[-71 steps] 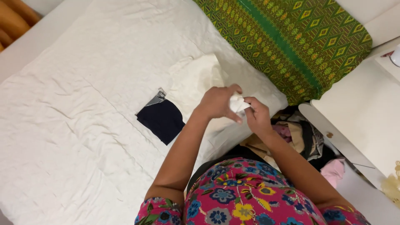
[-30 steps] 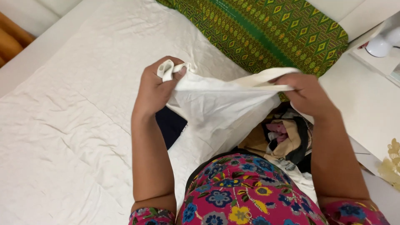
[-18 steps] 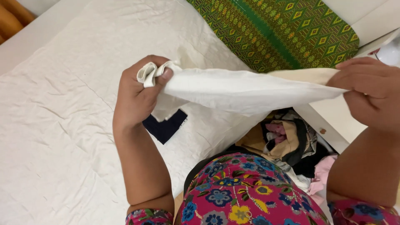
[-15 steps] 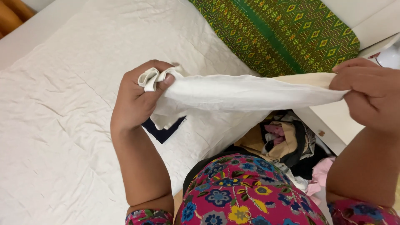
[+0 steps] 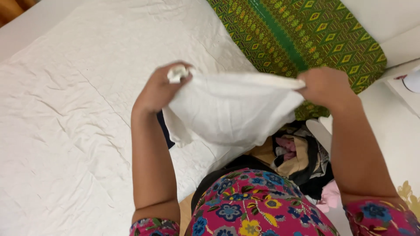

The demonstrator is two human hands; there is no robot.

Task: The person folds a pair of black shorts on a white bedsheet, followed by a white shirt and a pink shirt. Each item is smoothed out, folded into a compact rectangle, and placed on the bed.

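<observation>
Both grips are clamped on the white cloth (image 5: pixel 232 111): the left hand (image 5: pixel 159 89) bunches one corner at centre frame, the right hand (image 5: pixel 326 87) pinches the other toward the right. It hangs stretched between them above the white bed (image 5: pixel 65 122). A loosened pinch could drop one corner onto the clothes pile (image 5: pixel 297 157) below.

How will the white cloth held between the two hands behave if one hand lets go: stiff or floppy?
Probably floppy: the white cloth sags in folds below the left hand and right hand, so a freed end would likely drop. It seems light, since each hand holds it up by just one bunched edge. Breakage looks unlikely.
</observation>
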